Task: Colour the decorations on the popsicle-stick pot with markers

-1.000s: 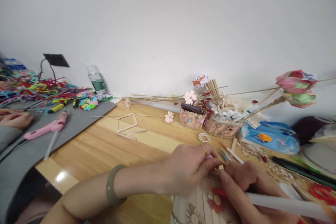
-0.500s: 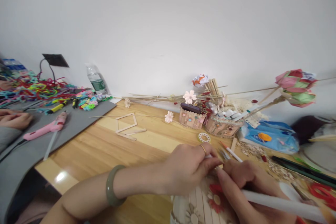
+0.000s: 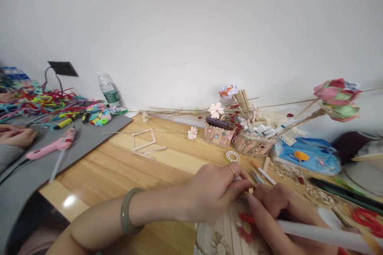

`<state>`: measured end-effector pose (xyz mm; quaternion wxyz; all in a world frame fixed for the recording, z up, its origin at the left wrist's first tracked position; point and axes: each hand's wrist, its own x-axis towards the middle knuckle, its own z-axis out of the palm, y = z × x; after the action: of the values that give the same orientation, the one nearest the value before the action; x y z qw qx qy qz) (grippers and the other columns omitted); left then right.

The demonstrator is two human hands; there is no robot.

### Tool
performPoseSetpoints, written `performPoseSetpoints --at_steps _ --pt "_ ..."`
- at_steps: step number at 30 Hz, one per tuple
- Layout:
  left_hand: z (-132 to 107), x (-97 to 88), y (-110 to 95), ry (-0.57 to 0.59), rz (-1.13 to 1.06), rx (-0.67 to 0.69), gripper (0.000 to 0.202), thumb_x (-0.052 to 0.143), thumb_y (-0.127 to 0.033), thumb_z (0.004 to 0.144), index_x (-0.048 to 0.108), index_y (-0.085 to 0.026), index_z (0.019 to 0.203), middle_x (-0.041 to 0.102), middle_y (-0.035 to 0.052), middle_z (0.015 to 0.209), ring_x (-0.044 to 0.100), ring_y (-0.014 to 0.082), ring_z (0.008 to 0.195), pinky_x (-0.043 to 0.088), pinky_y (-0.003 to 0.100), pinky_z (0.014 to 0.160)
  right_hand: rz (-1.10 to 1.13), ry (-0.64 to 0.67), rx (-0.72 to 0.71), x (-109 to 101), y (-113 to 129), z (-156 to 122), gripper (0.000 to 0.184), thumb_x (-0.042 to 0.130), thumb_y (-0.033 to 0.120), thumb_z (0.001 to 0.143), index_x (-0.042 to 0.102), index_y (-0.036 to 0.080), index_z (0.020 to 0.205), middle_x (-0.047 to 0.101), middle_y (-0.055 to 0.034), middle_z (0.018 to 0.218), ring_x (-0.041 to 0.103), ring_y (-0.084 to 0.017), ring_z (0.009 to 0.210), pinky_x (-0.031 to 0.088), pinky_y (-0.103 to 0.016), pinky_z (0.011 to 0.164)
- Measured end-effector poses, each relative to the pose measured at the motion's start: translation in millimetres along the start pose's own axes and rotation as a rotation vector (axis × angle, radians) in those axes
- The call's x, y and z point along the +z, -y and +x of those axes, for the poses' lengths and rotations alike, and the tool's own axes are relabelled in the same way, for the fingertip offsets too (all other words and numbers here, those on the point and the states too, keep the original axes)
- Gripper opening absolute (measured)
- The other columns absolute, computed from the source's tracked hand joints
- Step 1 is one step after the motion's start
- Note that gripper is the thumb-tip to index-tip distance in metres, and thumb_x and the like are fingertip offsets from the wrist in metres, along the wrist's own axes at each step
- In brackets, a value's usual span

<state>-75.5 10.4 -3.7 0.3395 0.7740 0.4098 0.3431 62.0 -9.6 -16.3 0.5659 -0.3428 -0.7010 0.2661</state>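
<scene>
My left hand [image 3: 209,191], with a green bangle [image 3: 128,211] on the wrist and a gold ring, pinches at something small; only a whitish bit shows between its fingers. Close against it, my right hand [image 3: 287,211] has thumb and forefinger closed, their tips nearly meeting the left fingertips. A thick white rod [image 3: 314,233] runs through the right hand toward the lower right; its kind is unclear. Below both hands lies a panel of pale wooden craft sticks [image 3: 231,227], carrying a red flower [image 3: 245,227] and a beige flower [image 3: 220,244].
Behind stand two craft-stick holders [image 3: 218,136] and paper flowers [image 3: 336,97]. A blue packet [image 3: 308,155], wood shavings and red scissors [image 3: 368,221] lie right. A tape roll [image 3: 232,157] sits ahead. Leftward are a pink glue gun [image 3: 54,145], pipe cleaners [image 3: 48,103] and another person's hand [image 3: 18,136].
Almost nothing differs. The fingers of both hands have shifted very slightly at the fingertips, and a little more of the red flower shows.
</scene>
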Motion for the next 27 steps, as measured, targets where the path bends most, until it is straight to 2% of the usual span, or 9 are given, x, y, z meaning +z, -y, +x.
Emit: performPoseSetpoints --at_steps 6,11,17,22,27 --pt "-1.1 1.3 0.9 0.003 0.023 0.0 0.023 0.035 -0.029 0.088 0.053 -0.018 0.08 0.052 -0.0013 0.061 0.046 0.0115 0.055 0.036 0.02 0.053 -0.01 -0.002 0.009 1.0 0.6 0.8 0.031 0.054 0.017 0.079 0.035 0.021 0.054 0.036 0.0072 0.047 0.035 -0.008 0.041 0.034 -0.02 0.041" --pt "-0.2 0.5 0.8 0.008 0.033 -0.014 0.023 0.035 -0.03 0.087 0.053 -0.018 0.08 0.052 -0.0012 0.061 0.047 0.0118 0.056 0.036 0.02 0.052 0.032 -0.061 0.038 2.2 1.3 1.4 0.033 0.054 0.016 0.078 0.032 0.02 0.054 0.035 0.0081 0.046 0.035 -0.006 0.039 0.032 -0.018 0.039" --pt "1.6 -0.1 0.0 0.011 -0.007 -0.014 0.021 0.036 -0.028 0.086 0.052 -0.018 0.079 0.054 0.0 0.063 0.049 0.0126 0.058 0.037 0.021 0.054 -0.013 0.069 -0.001 -2.3 -2.3 1.1 0.031 0.056 0.016 0.077 0.036 0.02 0.054 0.041 0.008 0.046 0.04 -0.007 0.04 0.037 -0.018 0.042" --pt "0.3 -0.6 -1.0 0.014 0.029 -0.016 0.022 0.035 -0.028 0.087 0.052 -0.018 0.08 0.054 -0.0001 0.063 0.049 0.0125 0.057 0.036 0.021 0.053 -0.005 0.046 0.01 -3.0 -2.7 1.4 0.031 0.053 0.016 0.079 0.034 0.021 0.055 0.037 0.0071 0.047 0.037 -0.008 0.04 0.036 -0.02 0.041" --pt "-0.1 0.2 0.4 0.005 0.01 -0.003 0.021 0.035 -0.028 0.087 0.052 -0.018 0.08 0.055 -0.0001 0.064 0.049 0.0124 0.058 0.037 0.021 0.054 -0.003 0.027 0.033 0.6 -2.3 0.7 0.031 0.056 0.017 0.076 0.036 0.022 0.053 0.041 0.0062 0.046 0.04 -0.009 0.041 0.036 -0.022 0.041"
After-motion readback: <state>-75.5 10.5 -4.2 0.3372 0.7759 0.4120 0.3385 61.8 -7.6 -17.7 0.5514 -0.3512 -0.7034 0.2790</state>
